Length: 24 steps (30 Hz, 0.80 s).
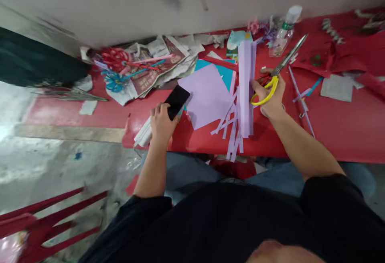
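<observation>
My left hand (161,123) is closed around a black phone (177,100) that rests on the red table (331,134). My right hand (270,96) grips yellow-handled scissors (278,74), their long blades pointing up and to the right. Just left of that hand lies a folded lilac paper strip bundle (247,86) with several narrow cut lilac strips (231,128) fanned out below it. A flat lilac sheet (207,94) lies between the two hands, over a teal sheet (227,72).
Newspapers (156,68) with red and blue paper flowers (116,70) are piled at the back left. A clear plastic bottle (284,30) lies at the back. Red paper and scraps (337,54) sit right. A red chair frame (45,219) stands on the floor at lower left.
</observation>
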Tool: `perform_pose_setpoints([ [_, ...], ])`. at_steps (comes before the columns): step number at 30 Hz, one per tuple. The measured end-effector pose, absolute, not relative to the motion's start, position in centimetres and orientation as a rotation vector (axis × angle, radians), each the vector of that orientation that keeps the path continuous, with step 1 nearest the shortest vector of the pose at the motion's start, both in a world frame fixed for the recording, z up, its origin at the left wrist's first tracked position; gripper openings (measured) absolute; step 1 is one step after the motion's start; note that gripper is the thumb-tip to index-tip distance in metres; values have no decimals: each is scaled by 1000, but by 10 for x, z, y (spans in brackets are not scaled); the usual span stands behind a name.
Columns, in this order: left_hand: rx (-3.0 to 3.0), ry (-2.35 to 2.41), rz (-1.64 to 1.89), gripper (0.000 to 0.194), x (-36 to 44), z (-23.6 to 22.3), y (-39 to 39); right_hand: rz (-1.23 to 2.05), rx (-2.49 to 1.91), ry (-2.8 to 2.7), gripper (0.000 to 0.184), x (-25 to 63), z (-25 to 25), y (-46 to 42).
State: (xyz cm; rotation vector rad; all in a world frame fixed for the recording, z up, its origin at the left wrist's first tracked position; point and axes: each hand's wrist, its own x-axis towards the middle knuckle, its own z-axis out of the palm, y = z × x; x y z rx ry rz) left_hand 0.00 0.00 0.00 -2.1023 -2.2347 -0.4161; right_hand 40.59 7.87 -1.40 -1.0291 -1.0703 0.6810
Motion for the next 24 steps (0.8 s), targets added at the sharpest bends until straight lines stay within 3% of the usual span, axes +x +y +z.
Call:
perform_pose_setpoints([
  [10, -2071, -2269, -361, 58, 3, 3, -3, 676, -1107, -1102, 49, 409, -13, 78],
  [17, -2070, -2238, -230, 92, 7, 14, -2, 685, -1078, -1082, 55, 406, -7, 74],
  [24, -2076, -2202, -254, 99, 8, 16, -3, 677, -1066, -1086, 60, 404, -8, 75],
])
